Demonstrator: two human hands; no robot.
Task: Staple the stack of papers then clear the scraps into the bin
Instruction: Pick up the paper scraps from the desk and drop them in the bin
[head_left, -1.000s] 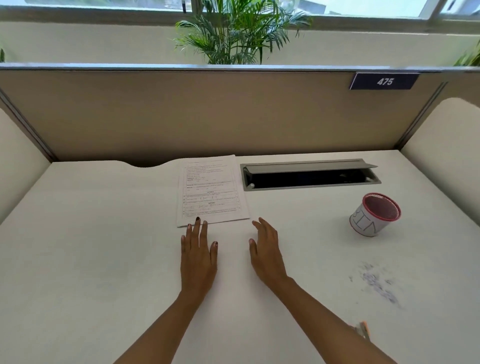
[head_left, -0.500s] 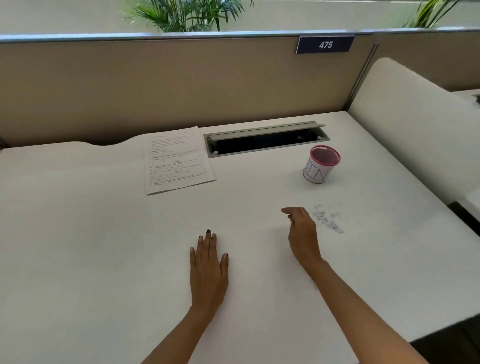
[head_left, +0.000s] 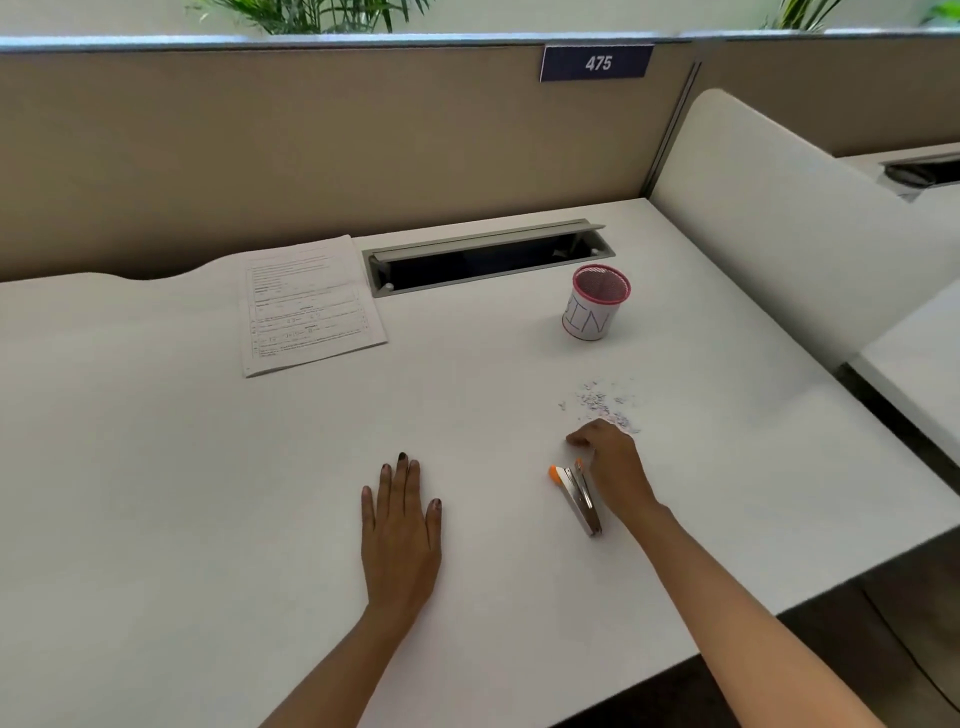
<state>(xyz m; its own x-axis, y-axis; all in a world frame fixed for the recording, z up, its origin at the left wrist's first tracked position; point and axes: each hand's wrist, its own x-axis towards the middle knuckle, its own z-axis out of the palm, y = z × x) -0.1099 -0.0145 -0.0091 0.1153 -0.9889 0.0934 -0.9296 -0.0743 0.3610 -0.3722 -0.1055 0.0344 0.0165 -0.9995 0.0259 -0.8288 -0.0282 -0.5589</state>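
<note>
White laminate desk (head_left: 156, 467) fills most of the frame. It is backed by a beige fabric partition (head_left: 260, 145) carrying a dark blue plate (head_left: 597, 62) numbered 475, upper right of centre.

- Stack of papers (head_left: 311, 304): printed sheets lying flat, upper left of centre. The right edge is just beside a grey cable slot (head_left: 488, 254) with its lid raised and a dark inside.
- Bin (head_left: 595, 304): small mesh cup with a pink rim, wrapped in white paper lettered BIN. It stands upright right of centre, below the right end of the slot and well apart from the papers.
- Scraps (head_left: 605, 405): a scatter of tiny paper bits on the desk below the bin. The lowest bits lie just beside the knuckles of the right hand.
- Stapler (head_left: 579, 496): silver metal with orange ends, lying on the desk lower right of centre. It is angled from upper left to lower right, close against the side of the right hand.
- Right hand (head_left: 610, 462): back upward, fingers bent, tips down on the desk above the stapler's orange end. The thumb is hidden, so I cannot tell whether it grips the stapler.
- Left hand (head_left: 400, 525): flat and palm down at bottom centre, fingers straight and close together, nails dark. It holds nothing and is well apart from the stapler and papers.
- Green plant fronds (head_left: 311, 13) show along the top edge.
- White side panel (head_left: 779, 208) stands at the right.
</note>
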